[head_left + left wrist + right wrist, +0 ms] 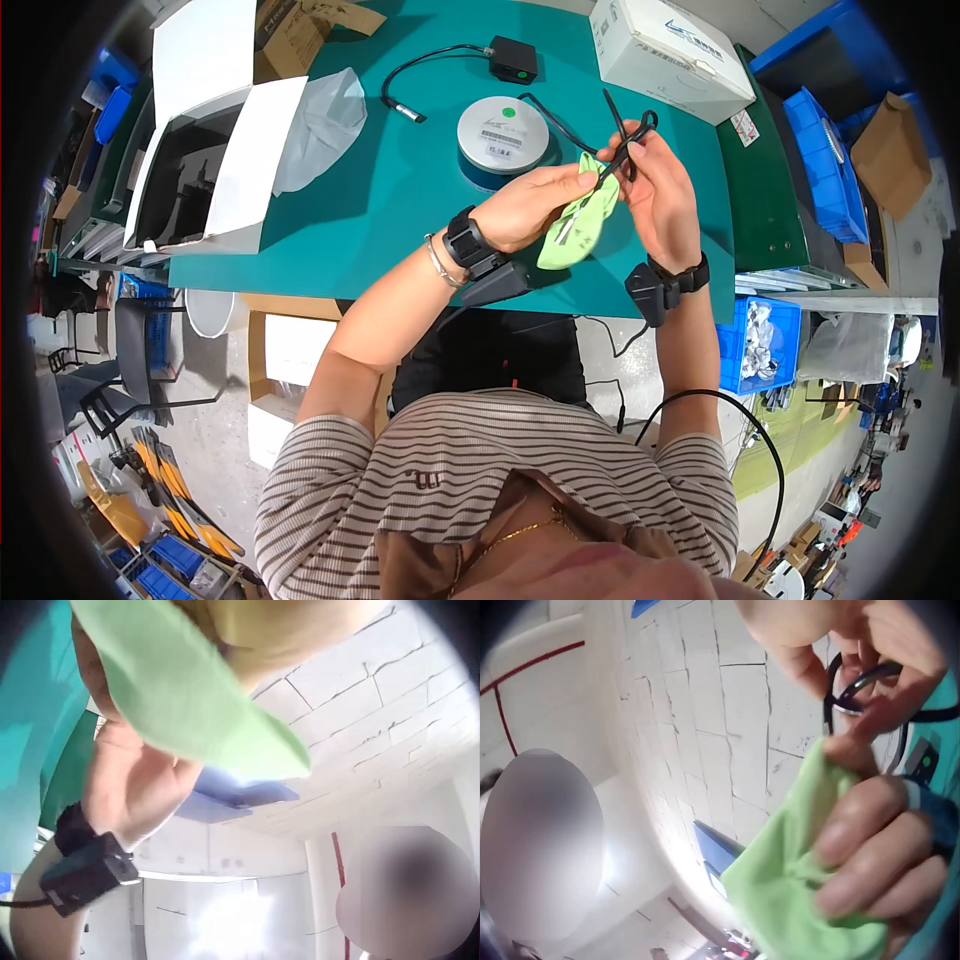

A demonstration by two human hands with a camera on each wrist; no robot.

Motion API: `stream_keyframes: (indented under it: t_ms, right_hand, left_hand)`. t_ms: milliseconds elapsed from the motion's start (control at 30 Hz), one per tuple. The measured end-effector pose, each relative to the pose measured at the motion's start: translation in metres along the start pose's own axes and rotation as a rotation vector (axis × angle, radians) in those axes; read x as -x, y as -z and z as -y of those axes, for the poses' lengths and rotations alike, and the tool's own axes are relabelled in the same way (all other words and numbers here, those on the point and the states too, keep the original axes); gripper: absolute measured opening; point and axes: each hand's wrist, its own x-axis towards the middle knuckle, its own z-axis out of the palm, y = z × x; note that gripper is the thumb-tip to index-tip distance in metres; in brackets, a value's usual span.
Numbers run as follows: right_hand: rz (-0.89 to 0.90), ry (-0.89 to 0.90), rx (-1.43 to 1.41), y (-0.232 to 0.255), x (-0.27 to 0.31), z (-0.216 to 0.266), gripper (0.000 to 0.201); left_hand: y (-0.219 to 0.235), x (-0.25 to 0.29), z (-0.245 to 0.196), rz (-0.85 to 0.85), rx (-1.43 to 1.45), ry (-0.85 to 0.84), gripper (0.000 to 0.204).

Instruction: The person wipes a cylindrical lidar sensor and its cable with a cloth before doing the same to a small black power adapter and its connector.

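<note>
My left hand (525, 205) grips a light green cloth (580, 225), its fingers curled over the fabric in the right wrist view. A loose end of the cloth (172, 690) hangs down across the left wrist view. Just beside it, my right hand (662, 200) pinches a looped black cable (640, 140) between thumb and fingers. In the right wrist view the cloth's upper tip meets the cable (829, 712) right at the fingertips. The cable leads back towards a round device (503, 130) with a pale, labelled top, standing on the green table just beyond my left hand.
A small black box (513, 60) with a short cable lies at the back of the green table (330, 230). An open white box (210, 170) and a clear plastic bag (325, 130) stand at the left. Another white box (675, 55) is at the back right.
</note>
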Motion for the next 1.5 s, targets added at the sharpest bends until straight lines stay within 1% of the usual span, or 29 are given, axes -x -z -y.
stream_keyframes:
  t_ms: [67,133,167,200,267,300,333,400,433,467,533,600,667,700,733,767,800,867,900,1000,1067,1167,1267,1300,1367,1400,1433,1467,1500]
  right_hand:
    - [0.036,0.014,0.005,0.003,0.002,0.003,0.026]
    - [0.079,-0.086,0.188,0.005,0.009,0.011,0.029]
    - [0.085,-0.099,0.307,0.007,0.012,0.014,0.03]
    - [0.083,-0.103,0.309,0.011,0.012,0.014,0.03]
    - [0.164,0.246,1.076,0.022,0.013,0.01,0.033]
    - [0.142,0.425,1.237,0.023,0.012,0.009,0.037]
    - [0.144,0.42,1.233,0.022,0.014,0.008,0.037]
    - [-0.171,0.699,1.399,0.012,0.022,0.011,0.034]
    - [-0.25,0.682,1.277,0.003,0.031,0.012,0.03]
    - [-0.261,0.753,1.159,-0.001,0.042,0.008,0.026]
    - [-0.129,0.652,0.999,-0.013,0.065,0.0,0.024]
    - [0.046,0.695,1.017,-0.036,0.068,-0.004,0.021]
    - [0.029,0.657,1.037,-0.041,0.065,-0.012,0.022]
    - [-0.018,0.584,1.053,-0.037,0.064,-0.019,0.023]
    - [-0.065,0.51,1.073,-0.034,0.063,-0.023,0.025]
    - [-0.078,0.553,1.089,-0.034,0.062,-0.026,0.025]
    - [-0.079,0.55,1.093,-0.036,0.064,-0.027,0.025]
    - [-0.118,0.305,0.956,-0.039,0.07,-0.028,0.024]
    - [-0.118,0.371,0.956,-0.038,0.069,-0.031,0.025]
    - [-0.194,0.322,0.915,-0.035,0.071,-0.035,0.027]
    - [-0.219,0.301,0.9,-0.037,0.069,-0.037,0.031]
    - [-0.261,0.415,0.965,-0.039,0.064,-0.045,0.04]
    - [-0.309,0.368,0.87,-0.034,0.057,-0.06,0.04]
    - [-0.308,0.367,0.873,-0.036,0.057,-0.061,0.04]
    - [-0.344,0.331,0.763,-0.039,0.057,-0.061,0.037]
    - [-0.344,0.333,0.765,-0.038,0.057,-0.059,0.037]
    - [-0.305,0.255,0.557,-0.035,0.06,-0.056,0.034]
    - [-0.268,0.176,0.35,-0.031,0.063,-0.051,0.032]
    - [-0.187,0.11,0.277,-0.027,0.066,-0.042,0.029]
  left_hand:
    - [0.008,0.002,-0.002,0.153,-0.016,-0.005,0.034]
    - [0.006,0.001,-0.004,0.098,0.036,-0.04,0.032]
    - [0.007,0.002,-0.005,0.111,0.018,-0.037,0.033]
    - [0.008,0.003,-0.006,0.122,0.0,-0.033,0.033]
    - [0.003,0.003,-0.005,0.115,-0.015,-0.049,0.034]
    - [0.0,0.003,-0.003,0.106,-0.032,-0.065,0.034]
    - [0.002,0.001,0.0,0.089,-0.006,-0.07,0.033]
    - [0.0,0.001,-0.002,0.068,0.051,-0.083,0.032]
    - [0.002,0.001,-0.003,0.1,0.091,-0.079,0.03]
    - [0.003,0.0,-0.003,0.089,0.089,-0.08,0.03]
    - [0.007,-0.003,0.001,0.084,0.08,-0.107,0.028]
    - [0.01,-0.005,0.006,0.09,0.052,-0.135,0.024]
    - [0.014,-0.007,0.012,-0.021,-0.015,-0.13,0.023]
    - [0.012,-0.007,0.012,-0.071,-0.104,-0.156,0.023]
    - [0.011,-0.006,0.011,-0.071,-0.104,-0.158,0.023]
    - [0.009,-0.005,0.011,-0.096,-0.136,-0.159,0.023]
    - [0.007,-0.004,0.011,-0.118,-0.168,-0.159,0.023]
    - [0.01,-0.006,0.014,-0.162,-0.174,-0.175,0.023]
    - [0.01,-0.005,0.013,-0.17,-0.169,-0.178,0.023]
    - [0.008,-0.005,0.013,-0.178,-0.222,-0.221,0.023]
    - [0.006,-0.004,0.013,-0.231,-0.253,-0.241,0.025]
    - [0.005,-0.002,0.011,-0.246,-0.253,-0.237,0.026]
    - [0.006,-0.004,0.015,-0.259,-0.225,-0.244,0.027]
    - [0.007,-0.003,0.015,-0.231,-0.241,-0.241,0.028]
    - [0.007,-0.002,0.015,-0.203,-0.256,-0.24,0.029]
    - [0.005,-0.002,0.015,-0.164,-0.156,-0.206,0.03]
    - [0.004,-0.002,0.015,-0.122,-0.056,-0.169,0.032]
    - [0.001,-0.002,0.014,-0.117,-0.054,-0.165,0.032]
    - [0.0,-0.001,0.012,-0.064,-0.038,-0.138,0.032]
